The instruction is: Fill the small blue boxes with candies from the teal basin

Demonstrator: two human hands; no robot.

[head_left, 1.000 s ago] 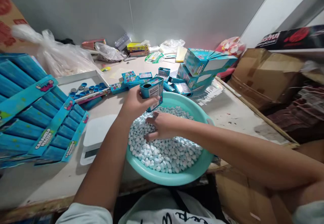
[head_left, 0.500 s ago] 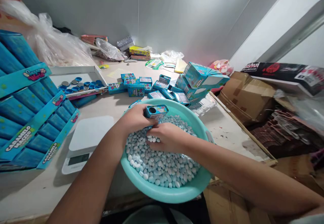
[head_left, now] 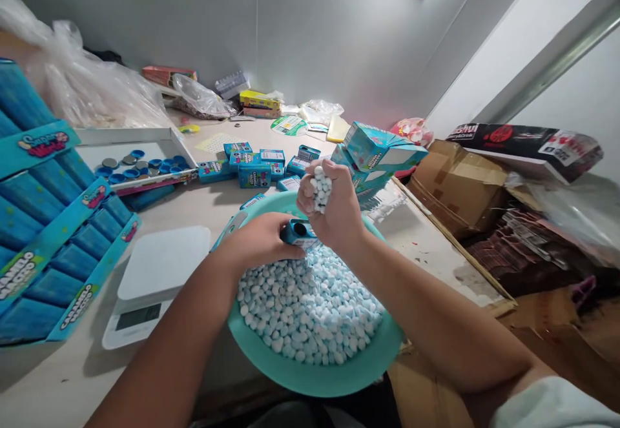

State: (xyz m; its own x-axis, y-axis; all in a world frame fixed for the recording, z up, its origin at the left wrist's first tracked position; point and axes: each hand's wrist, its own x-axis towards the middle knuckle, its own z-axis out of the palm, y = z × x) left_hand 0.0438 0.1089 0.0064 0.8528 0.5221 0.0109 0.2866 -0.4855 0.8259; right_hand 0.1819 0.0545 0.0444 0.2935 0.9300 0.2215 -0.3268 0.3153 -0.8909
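My left hand (head_left: 256,241) grips a small blue tin (head_left: 299,233) over the teal plastic basin (head_left: 310,379), just above its heaped candies (head_left: 310,305). My right hand (head_left: 336,205) squeezes a fistful of candies (head_left: 320,189) above the rim. A kitchen scale (head_left: 157,279) sits beside the basin; more tins (head_left: 254,175) lie beyond.

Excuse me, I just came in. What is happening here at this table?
One person is working with both bare hands at a table. The left hand holds a small blue tin over a turquoise basin heaped with pale blue-and-white candies. The right hand, raised above the basin, grips a handful of these candies. More blue tins lie beyond the basin, near a tray of blue and silver lids. A white kitchen scale sits left of the basin.
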